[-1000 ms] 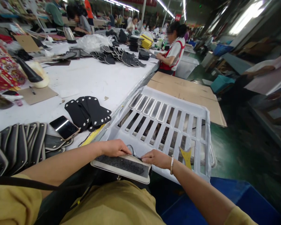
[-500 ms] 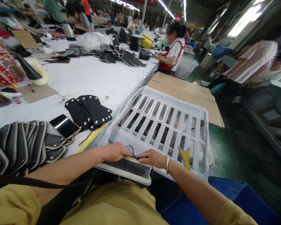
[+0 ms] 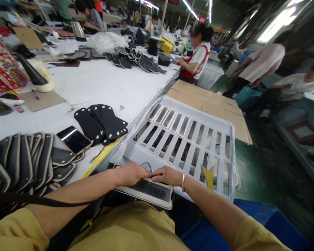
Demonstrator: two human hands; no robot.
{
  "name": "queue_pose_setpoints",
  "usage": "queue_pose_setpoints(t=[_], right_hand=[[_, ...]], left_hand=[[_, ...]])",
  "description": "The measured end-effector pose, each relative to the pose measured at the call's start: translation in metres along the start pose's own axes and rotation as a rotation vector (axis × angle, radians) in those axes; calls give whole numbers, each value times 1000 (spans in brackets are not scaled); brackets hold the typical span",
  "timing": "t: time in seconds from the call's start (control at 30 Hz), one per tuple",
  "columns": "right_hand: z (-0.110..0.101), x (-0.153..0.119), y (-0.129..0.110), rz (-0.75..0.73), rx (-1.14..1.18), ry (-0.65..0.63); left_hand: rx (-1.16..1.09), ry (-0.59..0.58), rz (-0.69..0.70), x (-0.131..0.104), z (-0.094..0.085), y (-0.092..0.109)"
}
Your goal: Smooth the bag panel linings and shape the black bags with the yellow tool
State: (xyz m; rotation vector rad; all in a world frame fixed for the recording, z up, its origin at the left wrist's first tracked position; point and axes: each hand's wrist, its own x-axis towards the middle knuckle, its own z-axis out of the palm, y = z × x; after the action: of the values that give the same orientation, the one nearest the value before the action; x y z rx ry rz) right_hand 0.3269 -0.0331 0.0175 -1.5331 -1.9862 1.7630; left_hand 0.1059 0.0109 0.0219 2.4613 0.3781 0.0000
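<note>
Close to my body lies a long dark panel with a pale edge [image 3: 151,191], tilted toward me. My left hand [image 3: 134,173] is closed over its far edge, thumb and fingertips pressed together. From the other side my right hand [image 3: 166,175], below a silver bracelet, pinches the same edge, its fingertips nearly meeting the left ones. A thin dark loop [image 3: 146,165] rises just behind the fingers; what it belongs to is hidden. Beyond the hands stands a white slotted rack [image 3: 162,159], with several pale-rimmed dark strips [image 3: 168,119] in its far row.
A yellow notched piece [image 3: 208,177] rests on the rack's right side. On the white table [image 3: 99,87] at left are a phone [image 3: 74,140], black panels [image 3: 107,122] and a fanned stack of pale-edged pieces [image 3: 23,160]. Cardboard [image 3: 211,104] lies beyond; a co-worker [image 3: 197,59] stands there.
Both hands stay at the panel's far edge, with the right fingertips slightly closer to the left. The view has shifted a little; a person at far right has moved.
</note>
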Motion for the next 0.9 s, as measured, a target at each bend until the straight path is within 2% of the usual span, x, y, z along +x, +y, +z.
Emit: queue_pose_setpoints(t=[0.2,0.33,0.73,0.9], right_hand=[[-3,6,3,54,19,-3],[-2,6,8,73,39,-4],[2,9,2,47,98,-3],[5,16,-3,41,47,13]], left_hand=[[-222,-53,-87,-20,-24,-23],[-252,-63,-129,-28,-29,-36],[-31,-57,-61,-28,-24,-31],[17,-51,-32,-30,-22,-29]])
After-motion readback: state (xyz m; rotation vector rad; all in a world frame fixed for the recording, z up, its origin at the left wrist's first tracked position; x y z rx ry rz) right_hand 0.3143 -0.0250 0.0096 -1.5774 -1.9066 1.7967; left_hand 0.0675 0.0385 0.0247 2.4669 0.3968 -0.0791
